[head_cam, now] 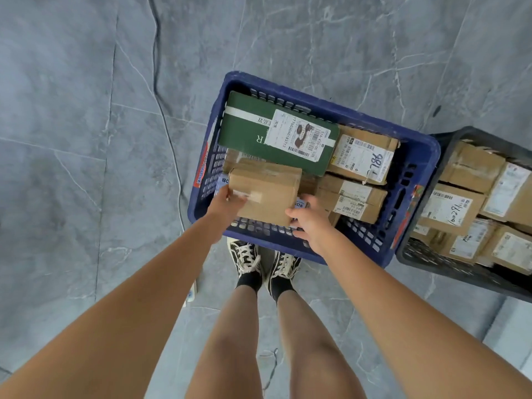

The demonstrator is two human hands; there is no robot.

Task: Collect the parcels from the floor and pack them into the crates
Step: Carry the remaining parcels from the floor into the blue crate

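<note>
view: head camera looking straight down; i see both arms reaching into the blue crate (426, 156), my only angle on this.
held parcel: plain brown box (264, 194), sitting at the near-left corner of the blue crate, on top of other parcels, tilted slightly.
left hand: left hand (230, 198) grips the box's left end, fingers wrapped over the edge near the tape.
right hand: right hand (309, 217) is at the box's near-right corner, thumb against the cardboard; the fingers go under or behind it, so i cannot tell if it clamps or only steadies.
crate contents: green box (247, 133) with a white label lies across the far-left; labelled brown parcels (362, 156) fill the right side. the crate looks close to full.
second crate: dark crate (417, 254) just to the right, touching the blue one, also loaded with brown parcels.
floor: grey tile (86, 139), a thin cable (167, 116) running down it left of the crate; no loose parcels in sight.
step, my reading: seating this box into the stack.
risk 1: box rests on uneven parcels below; letting go early could let it tip or slide toward the crate wall.
risk 2: fingers under the right corner could get pinched as it settles.
risk 3: stack rising toward the rim; further parcels may ride above it and fall when the crate is lifted.
risk 4: cable is near the feet, a trip hazard.
</note>
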